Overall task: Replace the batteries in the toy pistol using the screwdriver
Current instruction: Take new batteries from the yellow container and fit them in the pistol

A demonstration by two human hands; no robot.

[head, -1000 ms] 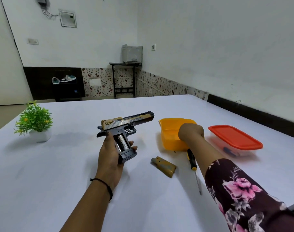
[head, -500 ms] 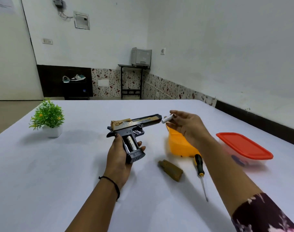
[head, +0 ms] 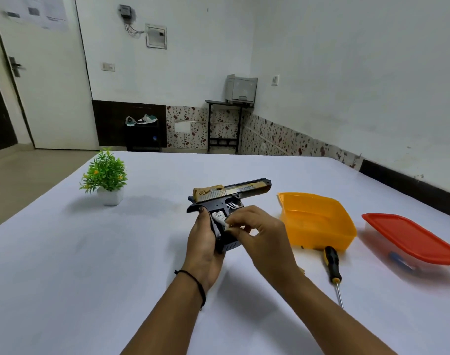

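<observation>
My left hand (head: 206, 247) grips the handle of the black and gold toy pistol (head: 234, 194), held above the white table (head: 90, 265) with its barrel pointing right. The grip's side is uncovered and a silver battery (head: 218, 216) shows inside. My right hand (head: 259, 234) is at the grip and pinches a small white battery (head: 225, 224) against the opening. The screwdriver (head: 332, 267), black and yellow handled, lies on the table to the right of my right forearm. The grip cover is mostly hidden behind my right arm.
An orange tub (head: 318, 221) stands right of the pistol, with a red-lidded clear box (head: 411, 239) beyond it at the right edge. A small potted plant (head: 106, 178) sits at the table's far left.
My right hand came out of the orange tub with a white battery and brought it left and down to the pistol's grip. My head tilted up. The left hand kept its hold.
</observation>
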